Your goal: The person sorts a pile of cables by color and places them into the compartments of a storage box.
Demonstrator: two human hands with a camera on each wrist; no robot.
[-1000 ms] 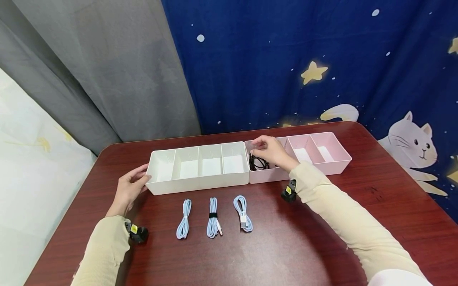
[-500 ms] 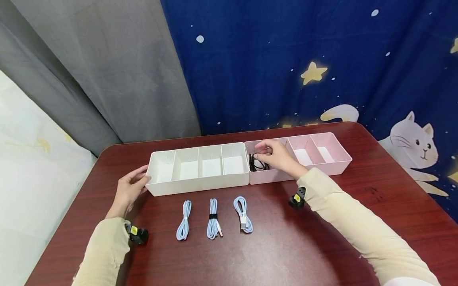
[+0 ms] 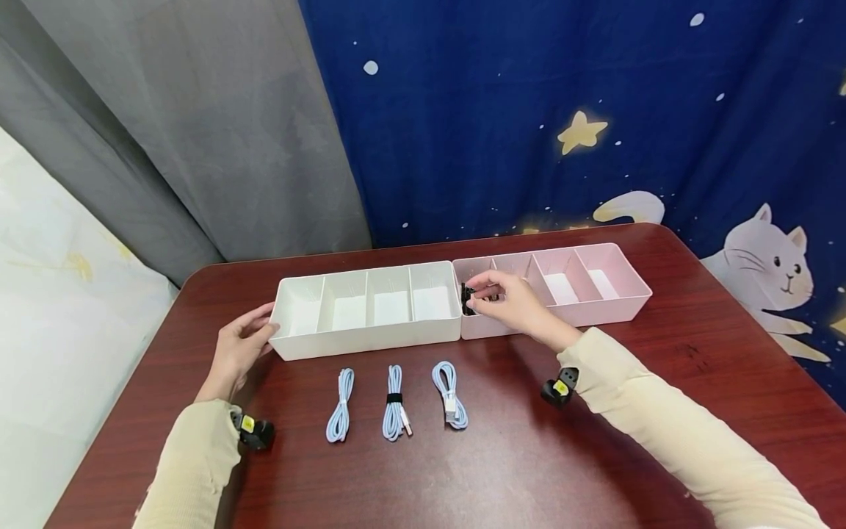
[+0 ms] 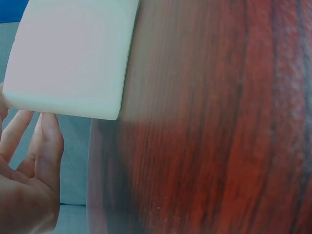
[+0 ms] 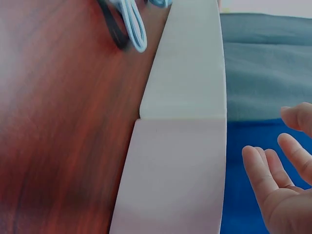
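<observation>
In the head view my left hand (image 3: 236,349) touches the left end of a white divided box (image 3: 363,343). Its fingertips rest against that end wall in the left wrist view. My right hand (image 3: 512,300) is over the left part of a pink divided box (image 3: 601,311), which stands end to end with the white one. A coiled black cable (image 3: 466,301) lies in its leftmost compartment, partly hidden behind my fingers. In the right wrist view the right fingers (image 5: 258,168) are spread apart with nothing between them.
Three bundled light-blue cables lie in front of the white box: a left one (image 3: 340,405), a middle one with a black strap (image 3: 393,397) and a right one (image 3: 450,397). The reddish-brown table (image 3: 515,470) meets grey and blue curtains at the back.
My right hand has shifted a little to the right and towards the front edge, and now covers more of the black cable. The left hand has stayed at the white box's end.
</observation>
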